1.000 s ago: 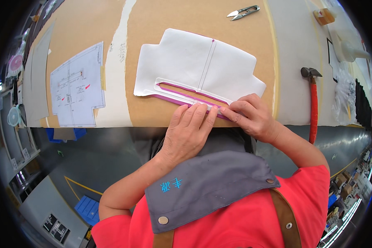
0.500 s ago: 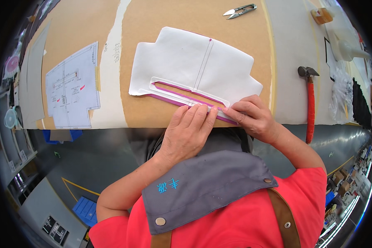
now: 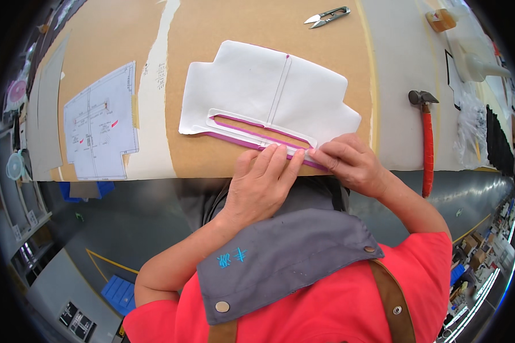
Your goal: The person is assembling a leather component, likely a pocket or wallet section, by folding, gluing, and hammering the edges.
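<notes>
Right by the near edge of the table point(image 3: 399, 143), a white, purple-edged panel point(image 3: 246, 80) lies flat; I'd judge it light, flexible and rather soft, weakest along its slotted strip point(image 3: 234, 132), so best lifted by the broad outer margins. The left hand's point(image 3: 256, 190) fingers stretch out over that strip, while the right hand's point(image 3: 356, 166) are drawn narrow, seemingly pinching its border. Along the table's right side sit an amber jar point(image 3: 440, 20) and a pale spouted bottle point(image 3: 479, 68), contents unclear from here.
</notes>
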`<state>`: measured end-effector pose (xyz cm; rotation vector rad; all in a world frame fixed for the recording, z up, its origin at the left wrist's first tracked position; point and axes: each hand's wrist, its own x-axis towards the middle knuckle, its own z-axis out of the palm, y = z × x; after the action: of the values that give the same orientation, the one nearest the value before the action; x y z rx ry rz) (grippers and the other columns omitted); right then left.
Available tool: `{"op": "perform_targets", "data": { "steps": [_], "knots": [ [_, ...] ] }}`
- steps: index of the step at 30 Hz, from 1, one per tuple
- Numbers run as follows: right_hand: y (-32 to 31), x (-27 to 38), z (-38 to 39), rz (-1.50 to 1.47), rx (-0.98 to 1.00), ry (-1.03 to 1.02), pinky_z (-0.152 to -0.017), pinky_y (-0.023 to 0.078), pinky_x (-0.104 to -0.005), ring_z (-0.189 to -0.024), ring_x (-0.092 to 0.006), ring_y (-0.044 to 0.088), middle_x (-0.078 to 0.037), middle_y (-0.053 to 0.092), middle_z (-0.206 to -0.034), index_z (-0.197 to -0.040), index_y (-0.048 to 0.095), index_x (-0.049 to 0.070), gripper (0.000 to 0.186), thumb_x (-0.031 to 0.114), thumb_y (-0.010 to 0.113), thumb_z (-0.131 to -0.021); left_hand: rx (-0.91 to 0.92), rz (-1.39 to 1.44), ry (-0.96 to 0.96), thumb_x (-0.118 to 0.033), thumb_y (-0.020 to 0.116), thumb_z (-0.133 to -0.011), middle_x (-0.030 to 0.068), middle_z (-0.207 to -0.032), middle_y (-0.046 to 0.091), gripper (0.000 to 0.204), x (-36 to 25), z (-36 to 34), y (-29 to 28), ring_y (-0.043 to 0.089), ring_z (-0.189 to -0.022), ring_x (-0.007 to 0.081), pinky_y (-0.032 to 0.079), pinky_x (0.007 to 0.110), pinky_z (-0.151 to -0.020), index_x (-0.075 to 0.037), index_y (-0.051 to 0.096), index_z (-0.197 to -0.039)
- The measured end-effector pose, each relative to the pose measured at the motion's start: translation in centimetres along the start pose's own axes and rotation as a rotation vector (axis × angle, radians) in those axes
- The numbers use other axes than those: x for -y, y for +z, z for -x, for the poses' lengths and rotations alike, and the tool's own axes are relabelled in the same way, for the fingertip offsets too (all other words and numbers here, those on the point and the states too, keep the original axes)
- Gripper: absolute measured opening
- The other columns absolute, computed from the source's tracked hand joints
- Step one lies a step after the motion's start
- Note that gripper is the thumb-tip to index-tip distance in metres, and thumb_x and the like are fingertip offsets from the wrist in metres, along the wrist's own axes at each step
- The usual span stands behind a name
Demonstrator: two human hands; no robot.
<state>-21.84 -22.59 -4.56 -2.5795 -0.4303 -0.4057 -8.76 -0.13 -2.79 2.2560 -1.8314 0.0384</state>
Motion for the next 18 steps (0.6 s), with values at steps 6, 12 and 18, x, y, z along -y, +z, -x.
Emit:
{"op": "perform_targets", "data": {
  "steps": [6,12,18],
  "knots": [
    [-4.6,-2.1,2.9,0.433,-0.389,0.618,-0.089,0.052,-0.0386,-0.106,-0.0297,0.062,-0.013,0.065,-0.115,-0.121,0.073,0.005,0.031,0.003,0.073,-0.089,-0.087,0.148,-0.076,-0.005,0.057,-0.088,0.0144,-0.134,0.059,0.050,-1.2,-1.6,-0.4,0.059,-0.123,0.0283,0.040,0.043,-0.108,-0.007,0.062,-0.138],
    [-7.8,-3.9,13.2,0.535,-0.415,1.270,-0.096,0.049,-0.0386,-0.106,-0.0262,0.061,-0.013,0.065,-0.111,-0.127,0.062,0.000,0.042,0.027,0.072,-0.097,-0.156,0.263,-0.136,0.008,0.061,-0.084,0.0135,-0.129,0.061,0.048,2.8,1.0,-1.4,0.059,-0.122,0.0308,0.046,0.043,-0.103,-0.004,0.067,-0.130],
    [-8.5,0.0,7.2,-0.042,-0.516,1.385,-0.074,0.051,-0.0277,-0.085,-0.0108,0.059,-0.004,0.062,-0.097,-0.116,0.057,0.001,0.030,0.022,0.069,-0.098,-0.225,0.224,-0.180,0.002,0.069,-0.086,0.0102,-0.120,0.062,0.041,5.0,1.3,-0.6,0.059,-0.114,0.0302,0.045,0.043,-0.098,-0.006,0.067,-0.126]
  ]
}}
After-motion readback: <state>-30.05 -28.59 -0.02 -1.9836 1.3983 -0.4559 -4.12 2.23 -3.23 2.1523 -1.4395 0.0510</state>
